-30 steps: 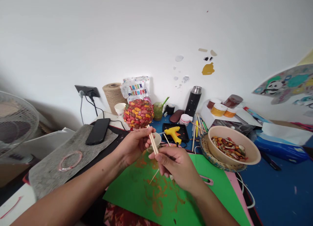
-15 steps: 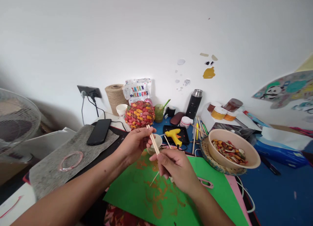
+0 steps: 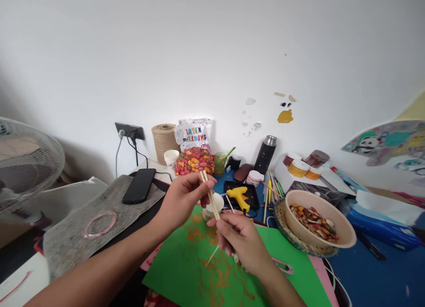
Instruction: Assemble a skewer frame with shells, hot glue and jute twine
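A pair of pale wooden chopsticks slants between my two hands above a green sheet smeared with orange-brown paint. Near their upper ends, my left hand pinches them between thumb and fingers. My right hand is closed around the lower part, whose ends are hidden in the fingers. A thin stick shows below my right hand; whether I hold it or it lies on the sheet, I cannot tell. Just behind the chopsticks stands a paper cup, partly covered by my left fingers.
A yellow glue gun rests on a black tray. To the right, a beige bowl of colourful pieces sits on a woven base. Behind are a balloon bag, a twine spool and a black flask. A phone lies left.
The view has tilted up, so everything sits lower in the picture. My left thumb now lies across the chopsticks, and both hands still hold them.
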{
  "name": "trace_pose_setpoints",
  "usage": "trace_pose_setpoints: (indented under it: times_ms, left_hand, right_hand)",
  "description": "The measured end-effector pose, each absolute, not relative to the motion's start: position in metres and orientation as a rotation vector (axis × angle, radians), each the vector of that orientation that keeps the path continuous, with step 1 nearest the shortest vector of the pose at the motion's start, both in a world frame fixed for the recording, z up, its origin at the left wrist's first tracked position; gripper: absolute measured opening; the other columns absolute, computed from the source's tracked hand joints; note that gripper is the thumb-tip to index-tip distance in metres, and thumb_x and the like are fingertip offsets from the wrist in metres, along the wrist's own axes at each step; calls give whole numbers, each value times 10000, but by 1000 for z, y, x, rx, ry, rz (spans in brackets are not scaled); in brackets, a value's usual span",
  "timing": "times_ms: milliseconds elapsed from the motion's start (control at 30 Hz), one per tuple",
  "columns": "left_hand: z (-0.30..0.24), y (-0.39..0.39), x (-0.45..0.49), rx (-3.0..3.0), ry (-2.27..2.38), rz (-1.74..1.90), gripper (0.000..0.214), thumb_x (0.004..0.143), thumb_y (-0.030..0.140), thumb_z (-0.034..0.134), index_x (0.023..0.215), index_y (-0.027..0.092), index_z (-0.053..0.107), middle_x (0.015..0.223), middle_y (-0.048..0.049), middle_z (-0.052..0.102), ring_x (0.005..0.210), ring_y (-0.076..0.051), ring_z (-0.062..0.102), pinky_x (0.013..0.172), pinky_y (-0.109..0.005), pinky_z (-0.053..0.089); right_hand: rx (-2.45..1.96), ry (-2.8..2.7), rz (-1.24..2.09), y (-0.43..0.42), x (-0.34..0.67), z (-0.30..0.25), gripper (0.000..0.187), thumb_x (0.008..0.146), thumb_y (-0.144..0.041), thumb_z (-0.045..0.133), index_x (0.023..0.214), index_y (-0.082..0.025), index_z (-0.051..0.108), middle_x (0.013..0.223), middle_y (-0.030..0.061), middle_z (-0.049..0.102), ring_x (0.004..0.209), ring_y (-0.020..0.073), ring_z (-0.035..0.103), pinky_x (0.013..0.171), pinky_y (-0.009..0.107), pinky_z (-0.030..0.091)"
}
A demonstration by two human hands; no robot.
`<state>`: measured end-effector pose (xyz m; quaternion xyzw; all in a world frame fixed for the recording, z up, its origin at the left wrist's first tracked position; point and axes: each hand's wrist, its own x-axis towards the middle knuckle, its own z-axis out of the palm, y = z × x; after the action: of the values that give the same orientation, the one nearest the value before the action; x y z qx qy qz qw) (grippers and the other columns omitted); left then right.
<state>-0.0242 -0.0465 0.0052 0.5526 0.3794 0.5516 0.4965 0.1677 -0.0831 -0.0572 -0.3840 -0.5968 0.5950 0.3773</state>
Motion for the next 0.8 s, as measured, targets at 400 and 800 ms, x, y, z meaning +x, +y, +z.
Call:
trace_pose_setpoints:
  times_ms: [400,800]
  left_hand:
    - [4,-54,-24,1510,942,1346,293,888,460,788,903,169,759,667,-9,675,570,-139,608,558,-235,517]
    - [4,-50,-26,1500,928,1289,290,873,447,794,923,163,771,727,-12,705,620,-135,620,594,-243,533]
  right_hand:
    - [-1008,-1526,1444,-83,164,-62,611,933,-747,622,931,-147,735,590,-17,579,448,91,441,463,229,320]
    - [-1035,-1522,1318,-83,163,-65,598,964,-714,604,911,-147,787,556,-17,560,457,92,446,460,225,318]
